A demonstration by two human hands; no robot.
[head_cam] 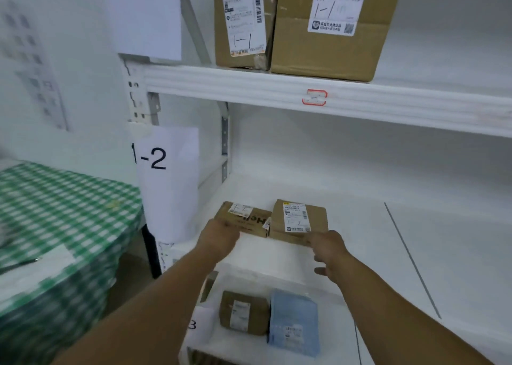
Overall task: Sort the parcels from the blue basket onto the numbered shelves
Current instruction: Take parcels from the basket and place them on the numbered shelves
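shelving unit (277, 87), white, filled most of the view. green checked cloth (55, 212) covered a surface to its left. two large cartons stood side by side, touching, on the top shelf: left carton (241, 24) and right carton (332, 46), each hand-marked 1-1. paper sign (166, 184) reading 1-2 hung on the upright beside the middle shelf (360, 240). two parcels lay flat near that shelf's front edge, touching each other: flat parcel (243, 219) at left, square parcel (299, 218) at right, each with a white label. on the shelf below, a brown parcel (243, 313) lay just beside a blue parcel (295, 323). left hand (221, 236) was at the flat parcel's near left corner; its fingers were hidden behind the knuckles, so the grip could not be determined. right hand (328, 247) had loosely spread fingers and held nothing, with one fingertip touching the square parcel's near edge. red-framed label (314, 97) sat on the upper beam.
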